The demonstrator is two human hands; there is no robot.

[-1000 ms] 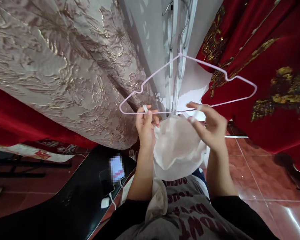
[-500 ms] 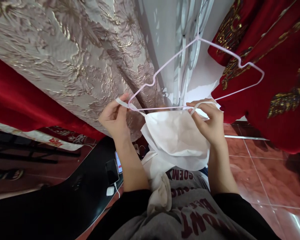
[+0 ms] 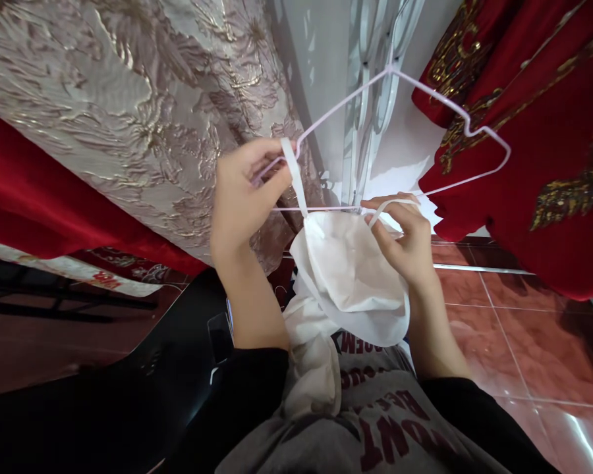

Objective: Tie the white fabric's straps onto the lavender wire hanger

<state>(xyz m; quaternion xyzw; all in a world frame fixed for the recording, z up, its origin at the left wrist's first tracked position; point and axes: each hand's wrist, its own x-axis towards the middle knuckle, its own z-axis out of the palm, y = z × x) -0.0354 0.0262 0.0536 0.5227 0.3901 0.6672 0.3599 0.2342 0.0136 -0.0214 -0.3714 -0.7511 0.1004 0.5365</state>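
Observation:
A pale pink wire hanger (image 3: 347, 101) hangs in front of me, its hook end near white metal bars. My left hand (image 3: 250, 187) is closed around the hanger's left end, pinching a white strap near the notch. That strap runs down to a white garment (image 3: 353, 260) hanging below the hanger's bottom bar, its lower part over my lap. My right hand (image 3: 400, 230) pinches the garment's other strap (image 3: 393, 203) by the middle of the bottom bar. The right end of the hanger sticks out past this hand, with no strap on it.
A cream embossed cloth with gold flowers (image 3: 143, 112) hangs at left, red cloth with gold sequins (image 3: 518, 151) at right. White metal bars (image 3: 370, 112) stand between them. A black surface (image 3: 153, 368) at lower left bears a phone (image 3: 220, 336). Red floor tiles (image 3: 504, 329) show at right.
My left hand has moved up and right along the hanger, drawing the left strap from the outer corner to the notch. My right hand and the hanger have shifted slightly left.

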